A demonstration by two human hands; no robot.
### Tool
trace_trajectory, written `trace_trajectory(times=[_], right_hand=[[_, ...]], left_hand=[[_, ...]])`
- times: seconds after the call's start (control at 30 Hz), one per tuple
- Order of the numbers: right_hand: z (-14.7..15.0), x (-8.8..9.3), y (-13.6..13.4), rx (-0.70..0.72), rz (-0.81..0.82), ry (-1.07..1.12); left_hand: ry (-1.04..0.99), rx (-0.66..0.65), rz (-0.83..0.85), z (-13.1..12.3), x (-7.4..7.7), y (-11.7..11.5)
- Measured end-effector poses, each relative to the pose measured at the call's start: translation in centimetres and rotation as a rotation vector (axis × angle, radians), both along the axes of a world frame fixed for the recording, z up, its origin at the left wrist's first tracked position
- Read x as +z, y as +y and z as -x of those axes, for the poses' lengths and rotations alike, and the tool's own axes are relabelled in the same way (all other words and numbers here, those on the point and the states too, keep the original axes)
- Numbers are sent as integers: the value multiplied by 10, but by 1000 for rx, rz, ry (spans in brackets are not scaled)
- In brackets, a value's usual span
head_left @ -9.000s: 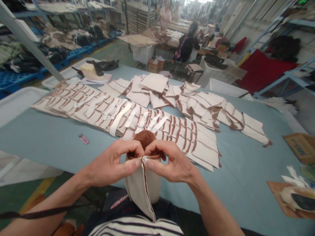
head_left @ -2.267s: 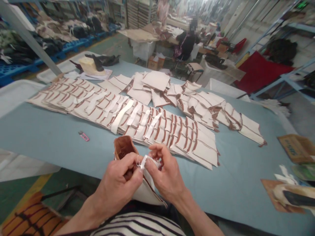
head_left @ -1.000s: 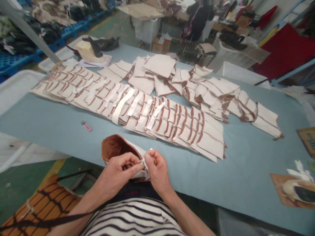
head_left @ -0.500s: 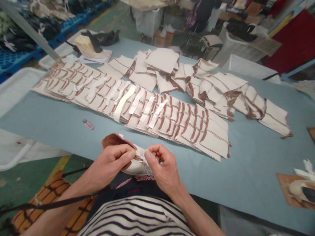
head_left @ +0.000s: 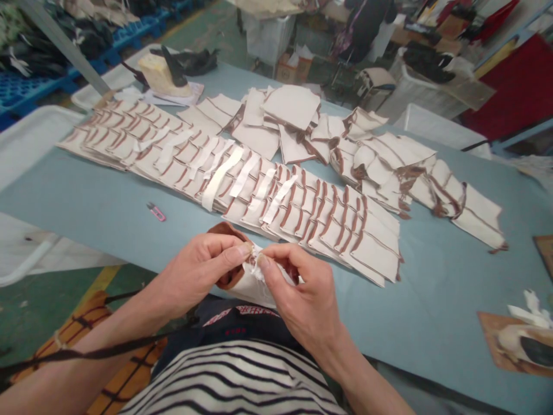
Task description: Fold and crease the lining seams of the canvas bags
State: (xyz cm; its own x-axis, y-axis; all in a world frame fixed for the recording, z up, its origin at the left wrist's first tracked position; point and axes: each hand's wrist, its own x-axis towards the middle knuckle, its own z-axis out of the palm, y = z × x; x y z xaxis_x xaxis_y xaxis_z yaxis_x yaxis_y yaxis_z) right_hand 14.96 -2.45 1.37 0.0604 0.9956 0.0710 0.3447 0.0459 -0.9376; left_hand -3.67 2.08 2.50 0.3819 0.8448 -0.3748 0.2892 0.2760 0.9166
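Note:
A cream fabric pouch (head_left: 248, 283) with a brown lining and brown trim is gripped by both hands at the near edge of the blue table (head_left: 436, 300). My left hand (head_left: 203, 271) pinches its rim between thumb and fingers. My right hand (head_left: 298, 288) pinches a small white strip at the same spot, fingers curled. The pouch lies mostly under my hands, with its brown opening showing at the left. Just beyond my hands runs a long overlapping row of flat cream pieces with brown stripes (head_left: 259, 190), white tape strips on some.
A loose heap of the same cream pieces (head_left: 371, 155) lies farther back. A small pink clipper (head_left: 156, 212) rests on the table to the left. A shoe last with black material (head_left: 166, 69) stands at the far left corner. White trays (head_left: 26, 144) flank the table. A brown card with shoe parts (head_left: 518, 340) lies at the right.
Over the earlier frames the pouch went from upright in front of me to lying low at the table edge. Both hands stayed pinched on its rim, shifting slightly right and up.

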Motion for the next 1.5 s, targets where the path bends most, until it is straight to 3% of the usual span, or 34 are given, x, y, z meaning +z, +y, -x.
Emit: trace_trajectory(times=[0.5,1.1,1.3,1.5], right_hand=[[4,-3,3,11,-165,-71],[13,-13,5,-48,-446,-379],[12,-14,9,-66,-466,-385],[16,-19,9,-93,-401,-290]], left_hand=[[-18,48,-29,-2,-5,-4],[-114,102,-57,2,-12,-5],[-139,76,-31,4,-6,-7],[-10,125,-80,-3,-5,-13]])
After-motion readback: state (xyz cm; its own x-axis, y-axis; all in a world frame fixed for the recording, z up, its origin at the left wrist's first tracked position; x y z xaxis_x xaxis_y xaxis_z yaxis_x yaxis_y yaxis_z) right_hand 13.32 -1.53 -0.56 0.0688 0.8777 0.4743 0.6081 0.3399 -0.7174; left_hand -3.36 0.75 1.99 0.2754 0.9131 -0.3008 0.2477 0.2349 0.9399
